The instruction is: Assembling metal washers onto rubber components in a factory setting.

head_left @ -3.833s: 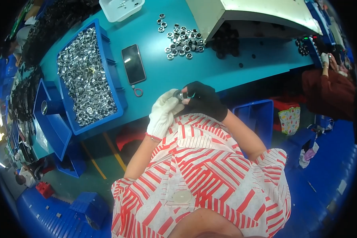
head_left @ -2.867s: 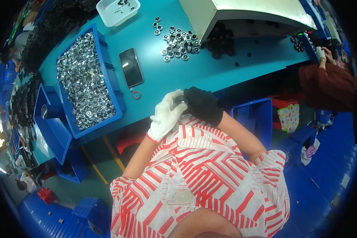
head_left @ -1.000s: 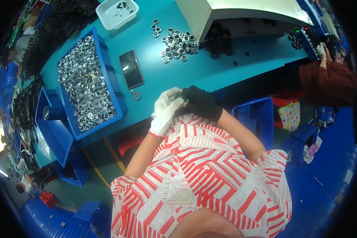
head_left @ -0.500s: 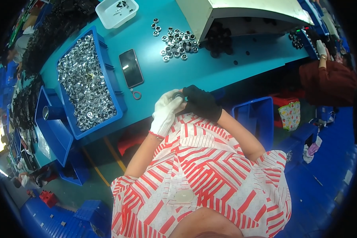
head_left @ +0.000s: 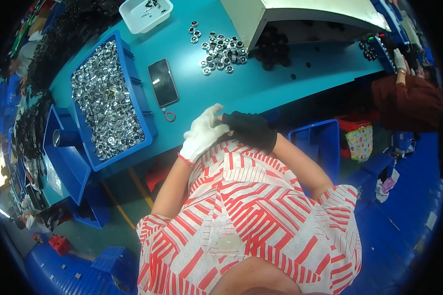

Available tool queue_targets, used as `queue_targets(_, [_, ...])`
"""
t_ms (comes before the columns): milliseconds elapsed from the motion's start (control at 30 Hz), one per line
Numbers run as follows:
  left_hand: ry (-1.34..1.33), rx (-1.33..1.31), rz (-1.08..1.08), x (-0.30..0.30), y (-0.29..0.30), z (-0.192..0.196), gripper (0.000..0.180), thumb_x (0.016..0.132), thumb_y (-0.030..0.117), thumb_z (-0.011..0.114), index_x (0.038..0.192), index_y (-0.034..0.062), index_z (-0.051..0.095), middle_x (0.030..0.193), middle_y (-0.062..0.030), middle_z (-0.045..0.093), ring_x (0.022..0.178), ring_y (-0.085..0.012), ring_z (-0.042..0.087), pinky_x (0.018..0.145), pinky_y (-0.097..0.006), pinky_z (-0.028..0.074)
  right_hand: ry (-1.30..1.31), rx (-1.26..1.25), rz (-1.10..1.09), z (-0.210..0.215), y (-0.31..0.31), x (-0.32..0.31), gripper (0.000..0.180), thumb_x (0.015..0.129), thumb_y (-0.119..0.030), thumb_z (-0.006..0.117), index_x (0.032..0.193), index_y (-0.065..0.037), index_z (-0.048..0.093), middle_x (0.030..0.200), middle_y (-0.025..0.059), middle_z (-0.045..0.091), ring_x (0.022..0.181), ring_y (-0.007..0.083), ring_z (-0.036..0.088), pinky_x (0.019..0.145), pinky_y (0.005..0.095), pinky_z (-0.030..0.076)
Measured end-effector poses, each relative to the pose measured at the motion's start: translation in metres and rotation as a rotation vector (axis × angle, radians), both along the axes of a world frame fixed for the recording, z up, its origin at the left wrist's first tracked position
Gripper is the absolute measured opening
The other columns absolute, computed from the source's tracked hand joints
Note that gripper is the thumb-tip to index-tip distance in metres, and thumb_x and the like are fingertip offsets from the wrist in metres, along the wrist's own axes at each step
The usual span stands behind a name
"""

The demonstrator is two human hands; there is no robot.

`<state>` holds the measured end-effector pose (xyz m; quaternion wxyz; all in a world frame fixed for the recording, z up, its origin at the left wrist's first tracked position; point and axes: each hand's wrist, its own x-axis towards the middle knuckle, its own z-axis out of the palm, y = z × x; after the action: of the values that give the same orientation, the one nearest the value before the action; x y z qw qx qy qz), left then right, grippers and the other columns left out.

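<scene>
My left hand (head_left: 203, 136), in a white glove, and my right hand (head_left: 251, 129), in a black glove, meet fingertip to fingertip at the near edge of the teal table (head_left: 261, 83). The white fingers lie over the black ones. What sits between them is hidden. A blue bin (head_left: 143, 114) full of small silver metal rings stands to the left of my hands. A loose heap of metal rings (head_left: 219, 46) lies farther back on the table. A dark phone (head_left: 163, 82) with a small red loop (head_left: 169, 116) on it rests between the bin and my hands.
A white tray (head_left: 133, 18) sits at the far edge, with a beige machine housing (head_left: 300, 14) and black parts (head_left: 275, 44) to its right. More blue bins (head_left: 66, 157) stand left, a blue crate (head_left: 320, 147) below the table. Another person (head_left: 408, 98) works at the right.
A small metal ring showed between my fingertips in the oldest frame and is out of sight now. My hands have stayed together at the table edge.
</scene>
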<state>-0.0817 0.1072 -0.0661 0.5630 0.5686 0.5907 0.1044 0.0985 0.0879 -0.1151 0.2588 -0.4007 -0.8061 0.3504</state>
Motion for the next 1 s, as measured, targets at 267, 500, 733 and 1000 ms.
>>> queue_targets(267, [-0.558, -0.153, 0.509, 0.016, -0.018, -0.009, 0.054, 0.081, 0.002, 0.063, 0.130, -0.0067, 0.040, 0.097, -0.0082, 0.060, 0.080, -0.0118, 0.058, 0.069, -0.022, 0.048, 0.102, -0.039, -0.250, 0.010, -0.002, -0.003, 0.042, 0.075, -0.029, 0.073, 0.108, -0.010, 0.055, 0.096, 0.0087, 0.060, 0.083, 0.0284, 0.062, 0.070, 0.0373, 0.050])
queue_targets(500, [-0.249, -0.021, 0.349, 0.019, -0.015, 0.007, 0.053, 0.080, 0.001, 0.060, 0.130, -0.0046, 0.042, 0.099, -0.0110, 0.062, 0.080, -0.0132, 0.059, 0.071, -0.024, 0.049, -0.013, 0.090, -0.147, -0.003, -0.003, -0.004, 0.037, 0.075, -0.029, 0.073, 0.102, -0.010, 0.057, 0.094, 0.0088, 0.058, 0.079, 0.0272, 0.062, 0.068, 0.0371, 0.050])
queue_targets(733, [-0.350, -0.178, 0.278, 0.009, -0.007, 0.004, 0.057, 0.079, 0.000, 0.060, 0.131, -0.0082, 0.038, 0.099, -0.0128, 0.062, 0.080, -0.0146, 0.061, 0.071, -0.023, 0.049, 0.047, 0.141, -0.140, -0.007, -0.007, -0.002, 0.038, 0.076, -0.028, 0.072, 0.107, -0.011, 0.057, 0.096, 0.0089, 0.059, 0.080, 0.0270, 0.062, 0.069, 0.0369, 0.051])
queue_targets(1000, [-0.543, -0.243, 0.447, 0.006, -0.017, -0.006, 0.056, 0.078, -0.003, 0.059, 0.130, -0.0099, 0.039, 0.101, -0.0163, 0.059, 0.085, -0.0189, 0.063, 0.077, -0.027, 0.056, 0.076, -0.023, -0.186, 0.000, -0.004, 0.005, 0.038, 0.075, -0.024, 0.071, 0.107, -0.012, 0.057, 0.094, 0.0074, 0.061, 0.082, 0.0273, 0.062, 0.071, 0.0365, 0.050])
